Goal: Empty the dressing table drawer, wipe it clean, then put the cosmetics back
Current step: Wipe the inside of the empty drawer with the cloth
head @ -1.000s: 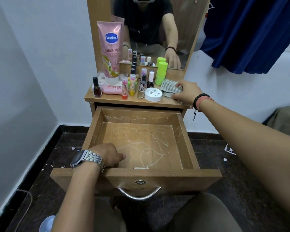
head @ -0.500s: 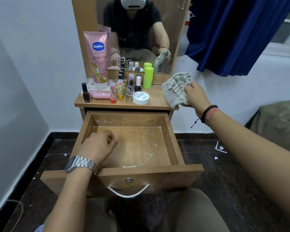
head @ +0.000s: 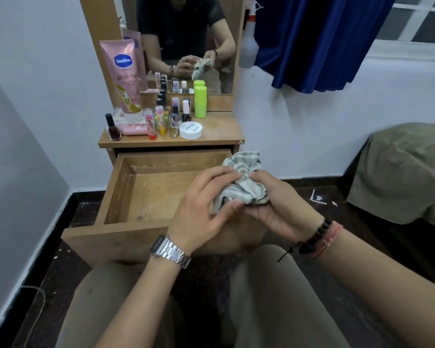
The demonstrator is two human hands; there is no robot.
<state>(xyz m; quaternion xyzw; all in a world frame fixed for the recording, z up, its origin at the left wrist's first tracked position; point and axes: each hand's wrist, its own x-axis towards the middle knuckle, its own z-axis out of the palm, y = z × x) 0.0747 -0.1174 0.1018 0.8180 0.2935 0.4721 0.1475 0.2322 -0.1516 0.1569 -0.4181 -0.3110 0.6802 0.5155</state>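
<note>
The wooden drawer [head: 126, 187] stands pulled out with nothing in it; white scratch marks show on its floor. A grey-and-white striped cloth [head: 241, 177] is bunched above the drawer's right front corner. My right hand [head: 276, 204] grips it from below and my left hand [head: 204, 207] pinches it from the left. Cosmetics stand on the dressing table top [head: 219, 131]: a tall pink Vaseline tube [head: 123, 74], a dark nail polish bottle [head: 113, 128], a green stick [head: 200, 101], a white round jar [head: 191, 130] and several small bottles [head: 166, 119].
A mirror [head: 186, 43] rises behind the table top. A blue curtain [head: 312, 41] and a white spray bottle [head: 248, 46] hang at the right. An olive-covered bed [head: 407, 172] stands at the far right. My knees are just below the drawer front; a white wall lies to the left.
My right hand lifted the cloth off the table top and brought it down over the drawer. My left hand left the drawer floor and came up to grasp the cloth too.
</note>
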